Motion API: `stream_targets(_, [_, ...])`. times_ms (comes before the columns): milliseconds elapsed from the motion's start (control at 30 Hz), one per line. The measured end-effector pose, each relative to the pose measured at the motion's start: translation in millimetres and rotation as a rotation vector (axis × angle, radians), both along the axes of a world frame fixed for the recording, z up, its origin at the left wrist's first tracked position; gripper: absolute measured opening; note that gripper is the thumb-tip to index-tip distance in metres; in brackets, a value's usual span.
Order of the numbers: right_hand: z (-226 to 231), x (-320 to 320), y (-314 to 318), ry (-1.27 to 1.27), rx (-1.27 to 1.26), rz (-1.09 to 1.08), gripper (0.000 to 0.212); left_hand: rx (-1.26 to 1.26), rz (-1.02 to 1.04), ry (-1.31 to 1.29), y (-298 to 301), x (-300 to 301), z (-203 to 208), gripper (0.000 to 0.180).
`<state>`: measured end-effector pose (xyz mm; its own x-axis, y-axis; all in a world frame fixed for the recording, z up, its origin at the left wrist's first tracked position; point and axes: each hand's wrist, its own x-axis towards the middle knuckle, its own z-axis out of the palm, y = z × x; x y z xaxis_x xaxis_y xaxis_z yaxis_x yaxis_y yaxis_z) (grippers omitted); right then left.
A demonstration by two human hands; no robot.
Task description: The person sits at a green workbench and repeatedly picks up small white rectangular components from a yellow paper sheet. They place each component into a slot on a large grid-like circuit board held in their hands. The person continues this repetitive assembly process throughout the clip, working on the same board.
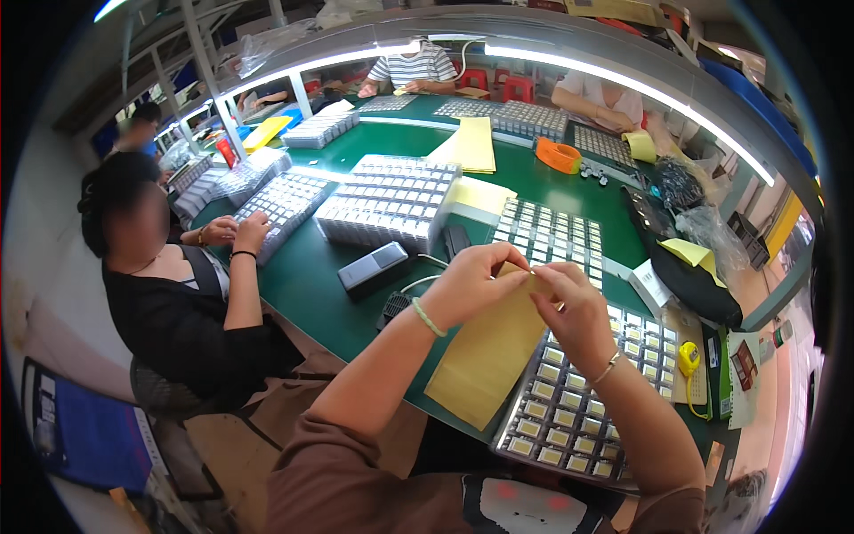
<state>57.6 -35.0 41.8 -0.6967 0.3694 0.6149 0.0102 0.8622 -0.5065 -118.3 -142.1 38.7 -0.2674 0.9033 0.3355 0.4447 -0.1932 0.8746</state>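
Observation:
My left hand (473,280) and my right hand (574,307) both pinch the top edge of a long tan paper sheet (487,356), which hangs down over the green table (311,267). A green bead bracelet sits on my left wrist and a thin bangle on my right. Under the sheet and my right forearm lies a tray of small white-and-gold parts in a grid (569,418). A second such tray (551,233) lies just beyond my hands.
A grey box (374,267) and a stacked tray (391,203) lie to the left. A person in black (178,303) sits at my left, handling another tray (280,205). More people sit across the table. An orange tape roll (558,156) and yellow sheets (474,142) lie farther back.

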Motion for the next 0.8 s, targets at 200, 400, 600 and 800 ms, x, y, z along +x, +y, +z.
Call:
stream_targets(200, [-16.5, -14.3, 5.0, 0.076, 0.206, -0.008, 0.022, 0.010, 0.129, -0.101, 3.2, 4.1, -11.3, 0.016])
stream_targets(400, [-19.8, -14.5, 0.9, 0.075, 0.201, -0.027, 0.020, 0.107, 0.165, -0.136, 8.5, 4.5, -25.3, 0.016])
stream_targets(600, [-28.6, -17.4, 8.9, 0.100, 0.133, 0.003, 0.026, 0.102, 0.200, -0.088, 12.1, 2.3, -31.4, 0.017])
stream_targets(800, [-25.0, -16.4, 7.1, 0.047, -0.001, -0.016, 0.025, 0.090, 0.095, -0.305, 11.7, -0.6, -39.1, 0.017])
